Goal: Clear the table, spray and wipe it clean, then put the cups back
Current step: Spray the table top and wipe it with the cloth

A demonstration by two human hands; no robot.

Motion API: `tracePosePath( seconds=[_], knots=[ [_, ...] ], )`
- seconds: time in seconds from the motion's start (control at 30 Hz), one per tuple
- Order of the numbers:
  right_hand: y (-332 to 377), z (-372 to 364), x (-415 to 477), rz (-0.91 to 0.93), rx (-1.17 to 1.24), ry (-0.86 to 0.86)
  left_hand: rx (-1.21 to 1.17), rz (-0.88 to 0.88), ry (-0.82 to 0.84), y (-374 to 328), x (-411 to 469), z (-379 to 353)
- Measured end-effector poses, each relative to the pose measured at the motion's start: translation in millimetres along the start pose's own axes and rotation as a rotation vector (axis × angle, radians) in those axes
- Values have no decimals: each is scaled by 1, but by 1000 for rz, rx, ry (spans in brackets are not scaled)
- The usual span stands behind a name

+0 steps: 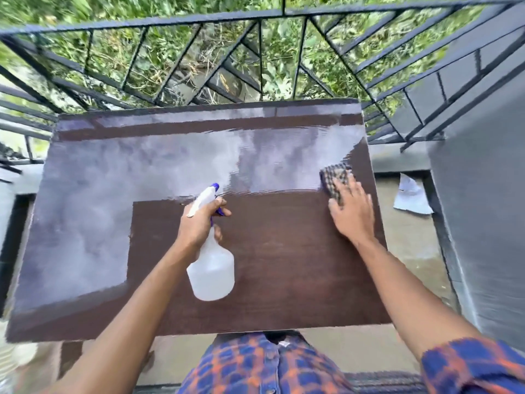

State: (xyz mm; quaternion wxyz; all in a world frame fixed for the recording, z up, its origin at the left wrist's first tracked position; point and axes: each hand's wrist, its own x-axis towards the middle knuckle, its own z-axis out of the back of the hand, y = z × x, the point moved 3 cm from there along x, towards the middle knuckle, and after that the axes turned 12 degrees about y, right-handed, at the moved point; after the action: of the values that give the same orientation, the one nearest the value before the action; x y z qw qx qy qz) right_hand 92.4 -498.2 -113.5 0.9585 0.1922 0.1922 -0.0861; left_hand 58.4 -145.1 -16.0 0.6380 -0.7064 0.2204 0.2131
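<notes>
A left hand (203,223) grips the spray bottle (212,270) above the table (284,280); the right hand (352,213), fingers flat, presses a cloth (335,176) near the right edge, where an overlong stroke could sweep it off.

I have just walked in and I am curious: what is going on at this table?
A person is cleaning a brown table beside a balcony railing. The left hand grips a white spray bottle above the table. The right hand presses a checked cloth flat on its far right part. Much of the top looks pale and hazy.
</notes>
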Motion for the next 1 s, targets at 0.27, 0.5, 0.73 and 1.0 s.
tracePosePath(
  seconds=[0.27,0.5,0.73,1.0],
  knots=[
    [-84,-11,-79,-106,258,-33,98,45,87,14,-10,-55],
    [-51,-54,-122,-288,170,-106,131,58,153,15,-20,-63],
    [29,-62,-100,-268,98,-41,135,-35,118,14,-34,-11],
    [194,-89,-54,13,-53,202,75,-86,-24,31,-72,95]
  ],
)
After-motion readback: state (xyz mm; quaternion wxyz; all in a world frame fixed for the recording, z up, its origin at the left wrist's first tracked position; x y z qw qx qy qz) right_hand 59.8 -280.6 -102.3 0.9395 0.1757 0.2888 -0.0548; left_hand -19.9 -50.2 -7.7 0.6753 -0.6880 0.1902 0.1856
